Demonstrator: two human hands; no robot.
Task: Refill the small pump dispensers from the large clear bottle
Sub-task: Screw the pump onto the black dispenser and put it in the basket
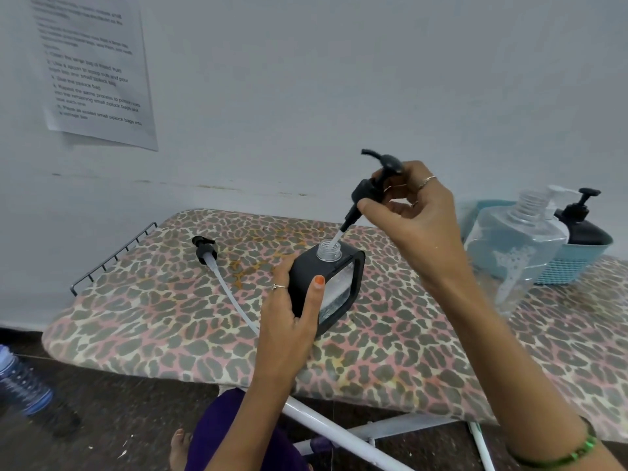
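Small pump dispenser (pixel 326 283), black-cased, neck open, partly filled

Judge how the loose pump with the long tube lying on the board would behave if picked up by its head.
The loose pump would probably feel light, being only a small head and a thin tube. The tube already curves where it lies, so it would likely dangle and swing. Any soap left inside might drip onto the ironing board.
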